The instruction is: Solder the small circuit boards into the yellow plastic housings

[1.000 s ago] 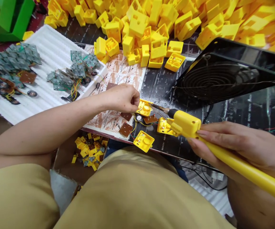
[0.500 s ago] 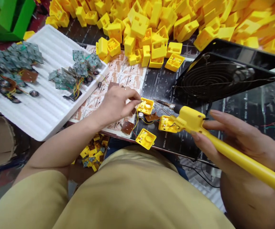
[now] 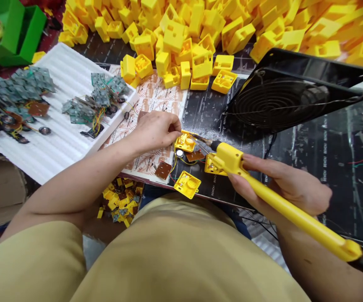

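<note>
My left hand (image 3: 156,130) is closed in a pinch just left of a small open yellow housing (image 3: 185,142) on the dark mat; what it pinches is too small to make out. My right hand (image 3: 282,182) grips a long yellow soldering iron (image 3: 282,201), its metal tip (image 3: 202,139) resting at the housing's right edge. Around it lie a second yellow housing (image 3: 212,165), a third one (image 3: 187,184) near the table's front edge, small brown circuit boards (image 3: 163,170) and a round speaker (image 3: 179,153) on thin wires.
A big heap of yellow plastic housings (image 3: 200,29) fills the back. A black fan (image 3: 282,98) stands at the right. At the left a white foam tray (image 3: 64,126) carries green circuit boards (image 3: 99,94). Green boxes (image 3: 8,29) sit far left. Yellow scraps (image 3: 121,201) lie below the edge.
My right hand has moved the soldering iron left, bringing its tip to the yellow housing. My left hand has stayed pinched beside that housing.
</note>
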`<state>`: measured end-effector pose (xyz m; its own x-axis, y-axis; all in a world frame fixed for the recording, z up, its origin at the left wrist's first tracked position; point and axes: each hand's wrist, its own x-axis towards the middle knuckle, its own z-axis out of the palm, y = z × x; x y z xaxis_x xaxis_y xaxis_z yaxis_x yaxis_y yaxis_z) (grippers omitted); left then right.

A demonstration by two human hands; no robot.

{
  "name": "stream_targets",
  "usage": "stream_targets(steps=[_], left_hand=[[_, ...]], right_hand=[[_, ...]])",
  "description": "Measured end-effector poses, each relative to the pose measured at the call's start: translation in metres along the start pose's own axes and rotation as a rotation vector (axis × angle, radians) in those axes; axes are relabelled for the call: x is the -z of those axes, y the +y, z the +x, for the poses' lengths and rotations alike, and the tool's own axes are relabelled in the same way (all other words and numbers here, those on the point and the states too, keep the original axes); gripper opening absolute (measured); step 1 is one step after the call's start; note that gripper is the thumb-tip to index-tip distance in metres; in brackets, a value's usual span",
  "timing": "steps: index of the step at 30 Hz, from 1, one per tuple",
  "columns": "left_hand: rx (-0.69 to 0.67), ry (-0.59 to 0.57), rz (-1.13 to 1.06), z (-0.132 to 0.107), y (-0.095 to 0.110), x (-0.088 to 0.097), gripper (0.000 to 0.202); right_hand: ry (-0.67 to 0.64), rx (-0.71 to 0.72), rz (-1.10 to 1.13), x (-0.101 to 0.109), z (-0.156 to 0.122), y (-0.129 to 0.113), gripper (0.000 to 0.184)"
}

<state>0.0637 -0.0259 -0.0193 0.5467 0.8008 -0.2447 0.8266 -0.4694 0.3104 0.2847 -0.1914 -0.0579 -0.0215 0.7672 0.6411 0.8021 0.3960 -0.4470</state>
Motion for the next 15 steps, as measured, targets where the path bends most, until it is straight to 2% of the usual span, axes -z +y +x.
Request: stream_targets(steps=[4,10,15], left_hand=[[0.004,-0.047,0.112,0.001,0.006,0.006,0.023],[-0.027,-0.095,0.217,0.008,0.014,0.013,0.023],[-0.022,-0.114,0.274,0.012,0.021,0.016,0.023]], right_hand=[[-0.018,0.087,0.049,-0.006,0.01,-0.004,0.02],[-0.054,0.239,0.037,-0.009,0.023,-0.003,0.017],[-0.152,0.296,0.039,0.001,0.021,-0.004,0.021]])
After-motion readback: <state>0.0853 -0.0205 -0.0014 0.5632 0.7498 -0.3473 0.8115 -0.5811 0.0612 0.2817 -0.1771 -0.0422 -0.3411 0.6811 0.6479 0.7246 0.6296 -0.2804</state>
